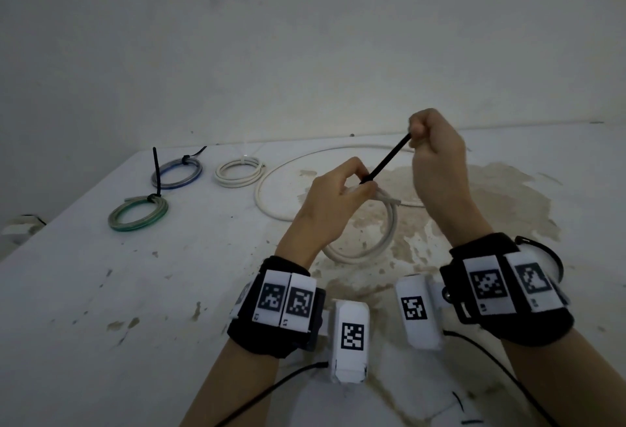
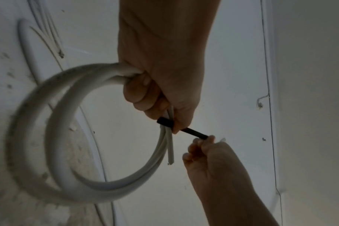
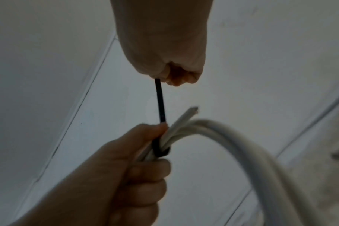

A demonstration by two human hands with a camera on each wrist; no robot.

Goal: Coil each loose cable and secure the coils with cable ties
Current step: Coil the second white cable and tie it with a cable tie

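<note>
Black tie [image 1: 386, 160] between both grips

Bare workroom or test space: stained, paint-chipped white table [image 1: 101, 291] set in the corner of scuffed plain walls [image 1: 305, 37] rising directly behind it.

The left hand [image 1: 333, 194] hid the top of the white coil [image 1: 369, 240] and the black tie's [image 1: 386, 159] loop. The tie's free end vanished inside the right hand [image 1: 437, 159]. In the left wrist view the coil's near side was blurred.
</note>
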